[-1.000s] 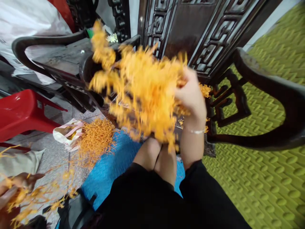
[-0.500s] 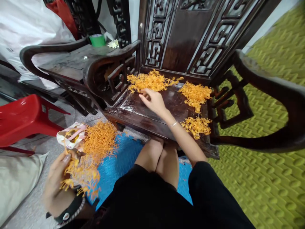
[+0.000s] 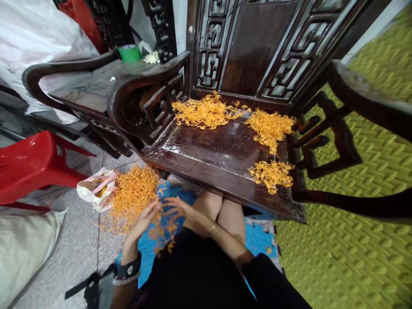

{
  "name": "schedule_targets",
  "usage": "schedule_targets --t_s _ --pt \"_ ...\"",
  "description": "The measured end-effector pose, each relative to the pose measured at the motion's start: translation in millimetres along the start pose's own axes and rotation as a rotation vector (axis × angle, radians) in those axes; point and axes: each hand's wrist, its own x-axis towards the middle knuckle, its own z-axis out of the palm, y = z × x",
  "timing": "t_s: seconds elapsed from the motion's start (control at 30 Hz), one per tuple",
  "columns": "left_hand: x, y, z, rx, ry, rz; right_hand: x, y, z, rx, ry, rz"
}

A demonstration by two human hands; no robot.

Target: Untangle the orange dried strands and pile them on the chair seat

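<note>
Orange thread-like strands lie in three heaps on the dark wooden chair seat (image 3: 222, 148): a back heap (image 3: 206, 111), a right heap (image 3: 269, 126) and a front-right heap (image 3: 270, 174). A bigger pile (image 3: 133, 195) lies on the floor beside a white bag (image 3: 95, 189). My left hand (image 3: 143, 221) and my right hand (image 3: 182, 210) meet low over the blue mat (image 3: 151, 240), just in front of my knees. Both are blurred, with a small clump of orange strands (image 3: 164, 227) between them. My fingers look loosely curled round the clump.
A red plastic stool (image 3: 35, 161) stands at the left. A second dark wooden chair (image 3: 86, 86) carries a green tape roll (image 3: 129, 53). A pale sack (image 3: 22, 244) lies on the grey floor at the lower left, and green patterned matting (image 3: 354, 240) covers the right.
My right hand left the back heap on the seat and came down to my left hand. The left hand moved right from the floor pile with strands.
</note>
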Motion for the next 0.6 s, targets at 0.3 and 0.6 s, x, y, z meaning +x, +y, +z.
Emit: schedule_targets --t_s 0.3,0.6 --pt "117.3 -59.3 106.8 0.357 0.068 -0.216 -89.0 32.8 -9.6 0.286 0.304 0.249" --pt "169.2 -74.9 132.5 0.686 0.030 -0.233 -166.0 21.7 -43.4 0.198 0.500 0.352"
